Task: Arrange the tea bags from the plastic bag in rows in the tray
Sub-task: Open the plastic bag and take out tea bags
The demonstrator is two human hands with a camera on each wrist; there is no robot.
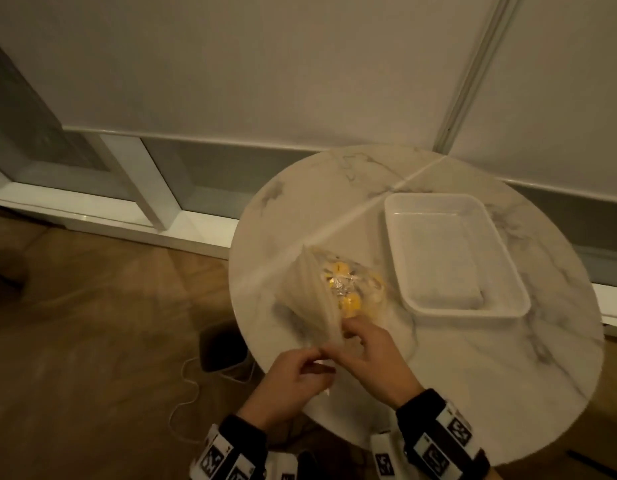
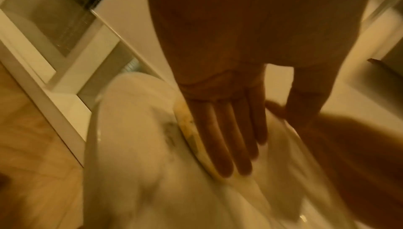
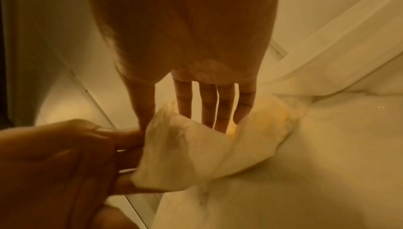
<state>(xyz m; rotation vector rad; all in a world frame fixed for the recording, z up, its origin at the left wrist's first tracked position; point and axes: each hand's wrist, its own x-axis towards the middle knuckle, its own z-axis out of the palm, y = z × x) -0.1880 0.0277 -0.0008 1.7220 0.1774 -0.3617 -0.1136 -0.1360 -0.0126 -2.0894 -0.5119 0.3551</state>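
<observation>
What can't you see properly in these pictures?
- How many tea bags: head view, the crumpled plastic bag blurs them.
- Right hand fingertips: right wrist view, inside the bag mouth.
- Left hand grip: left wrist view, motion blur.
- Tray contents: none made out; dim light.

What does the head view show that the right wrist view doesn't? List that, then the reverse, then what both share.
Only the head view shows the white tray with no tea bags in it, the round marble table as a whole, the wooden floor, and the yellow tea bags distinctly through the plastic bag.

Only the right wrist view shows the right hand's fingers reaching straight into the bag's open mouth.

Both show the left hand pinching the bag's edge, the right hand at its opening, and the bag on the table.
</observation>
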